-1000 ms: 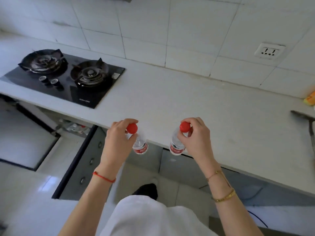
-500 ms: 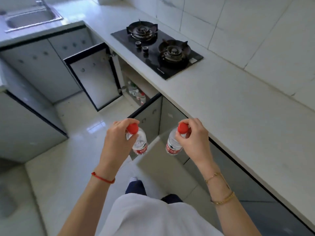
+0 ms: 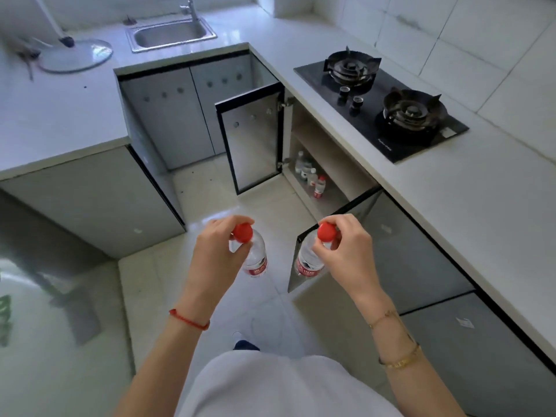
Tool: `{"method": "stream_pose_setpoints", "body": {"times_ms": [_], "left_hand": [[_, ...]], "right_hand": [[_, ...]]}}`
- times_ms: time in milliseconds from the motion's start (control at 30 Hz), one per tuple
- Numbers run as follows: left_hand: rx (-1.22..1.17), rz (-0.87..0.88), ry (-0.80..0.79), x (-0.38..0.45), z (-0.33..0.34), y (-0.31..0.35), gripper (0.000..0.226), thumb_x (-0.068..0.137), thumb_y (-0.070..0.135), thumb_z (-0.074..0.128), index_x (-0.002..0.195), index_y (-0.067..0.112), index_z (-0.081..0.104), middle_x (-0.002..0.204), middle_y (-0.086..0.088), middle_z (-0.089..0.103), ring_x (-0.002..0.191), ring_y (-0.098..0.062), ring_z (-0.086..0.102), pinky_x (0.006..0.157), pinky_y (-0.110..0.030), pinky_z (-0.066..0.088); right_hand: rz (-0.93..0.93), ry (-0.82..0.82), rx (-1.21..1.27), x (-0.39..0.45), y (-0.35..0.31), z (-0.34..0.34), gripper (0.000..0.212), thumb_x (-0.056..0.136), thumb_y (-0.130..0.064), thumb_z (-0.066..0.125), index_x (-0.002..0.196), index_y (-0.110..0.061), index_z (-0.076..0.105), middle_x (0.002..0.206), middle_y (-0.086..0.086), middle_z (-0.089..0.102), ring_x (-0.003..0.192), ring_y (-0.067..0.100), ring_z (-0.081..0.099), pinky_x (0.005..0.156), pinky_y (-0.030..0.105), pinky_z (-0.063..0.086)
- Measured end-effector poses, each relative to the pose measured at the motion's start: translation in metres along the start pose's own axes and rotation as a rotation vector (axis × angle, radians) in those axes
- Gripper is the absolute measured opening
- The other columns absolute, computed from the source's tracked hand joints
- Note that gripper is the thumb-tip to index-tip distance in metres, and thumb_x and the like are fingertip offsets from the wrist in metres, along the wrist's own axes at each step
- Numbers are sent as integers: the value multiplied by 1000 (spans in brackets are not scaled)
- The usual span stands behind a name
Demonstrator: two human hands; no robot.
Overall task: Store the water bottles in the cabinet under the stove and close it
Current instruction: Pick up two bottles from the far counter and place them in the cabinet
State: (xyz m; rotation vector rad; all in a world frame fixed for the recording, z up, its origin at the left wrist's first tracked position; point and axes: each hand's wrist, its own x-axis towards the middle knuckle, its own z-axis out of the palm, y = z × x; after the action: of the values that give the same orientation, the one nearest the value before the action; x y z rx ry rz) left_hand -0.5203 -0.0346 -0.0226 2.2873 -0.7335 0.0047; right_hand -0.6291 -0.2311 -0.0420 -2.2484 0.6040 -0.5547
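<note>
My feed is bright and evenly lit, with soft daylight that seems to come from beyond the sink (image 3: 171,33). I see pale glare on the floor (image 3: 75,296) left of the stove (image 3: 382,100). Straight counter (image 3: 451,206) edges bow toward the frame's borders, and the far-left area near the sink looks smeared.

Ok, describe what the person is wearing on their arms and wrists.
Both forearms are bare, with no sleeves in view. The left wrist carries a thin red string bracelet. The right wrist carries a fine gold chain and, further up the arm, a thicker gold bangle.
</note>
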Motion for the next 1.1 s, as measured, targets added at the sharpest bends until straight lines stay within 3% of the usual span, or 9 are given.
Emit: {"method": "stream_pose_setpoints", "body": {"times_ms": [200, 333, 500, 633, 767, 867, 967, 1100], "left_hand": [[31, 49, -35, 51, -42, -69, 37, 74, 0, 77, 104, 19, 69, 92, 15, 58, 86, -9, 53, 81, 2, 35], [21, 61, -65, 84, -58, -102, 37, 75, 0, 76, 105, 19, 69, 92, 15, 59, 88, -10, 55, 77, -7, 38], [4, 70, -78, 134, -57, -130, 36, 75, 0, 75, 104, 20, 69, 93, 14, 60, 88, -14, 59, 80, -12, 39], [-26, 95, -126, 187, -40, -143, 35, 77, 1, 73, 105, 21, 69, 94, 12, 63, 91, -11, 57, 80, -8, 38], [-38, 137, -183, 251, -16, -149, 32, 79, 2, 72, 106, 20, 70, 97, 8, 67, 91, -10, 56, 79, -6, 36], [-44, 170, -231, 306, 7, -149, 31, 79, 3, 73, 105, 19, 69, 96, 11, 65, 92, -11, 56, 78, -6, 35], [-52, 236, -295, 361, 32, -146, 28, 80, 4, 73, 103, 19, 69, 97, 12, 66, 94, -11, 57, 80, -9, 40], [-58, 314, -354, 425, 67, -141, 27, 81, 8, 73, 104, 20, 67, 104, 9, 69, 99, -10, 57, 86, -23, 50]], "right_hand": [[19, 53, -3, 35, -46, 73, 23, 76, -9, 73, 95, -16, 62, 95, -3, 57, 85, 11, 56, 70, 21, 49], [24, 56, -11, 59, -65, 103, 22, 78, -10, 73, 96, -16, 62, 96, -4, 56, 85, 10, 56, 69, 15, 45], [47, 61, -47, 98, -68, 132, 20, 78, -12, 73, 93, -18, 60, 93, -4, 56, 82, 10, 55, 71, 20, 47], [94, 89, -79, 137, -58, 149, 19, 77, -12, 72, 92, -18, 61, 93, -5, 56, 80, 9, 54, 69, 16, 42], [142, 120, -94, 187, -41, 161, 18, 77, -13, 71, 91, -17, 61, 93, -3, 56, 80, 12, 55, 71, 25, 48], [184, 141, -104, 231, -25, 167, 19, 77, -12, 72, 92, -18, 61, 94, -3, 56, 81, 10, 56, 72, 22, 47], [248, 156, -118, 275, -9, 172, 21, 79, -13, 72, 94, -19, 60, 97, -4, 55, 83, 8, 56, 73, 18, 48], [319, 168, -133, 322, 13, 174, 21, 80, -12, 71, 96, -18, 58, 100, -5, 53, 83, 6, 56, 69, 7, 42]]}}
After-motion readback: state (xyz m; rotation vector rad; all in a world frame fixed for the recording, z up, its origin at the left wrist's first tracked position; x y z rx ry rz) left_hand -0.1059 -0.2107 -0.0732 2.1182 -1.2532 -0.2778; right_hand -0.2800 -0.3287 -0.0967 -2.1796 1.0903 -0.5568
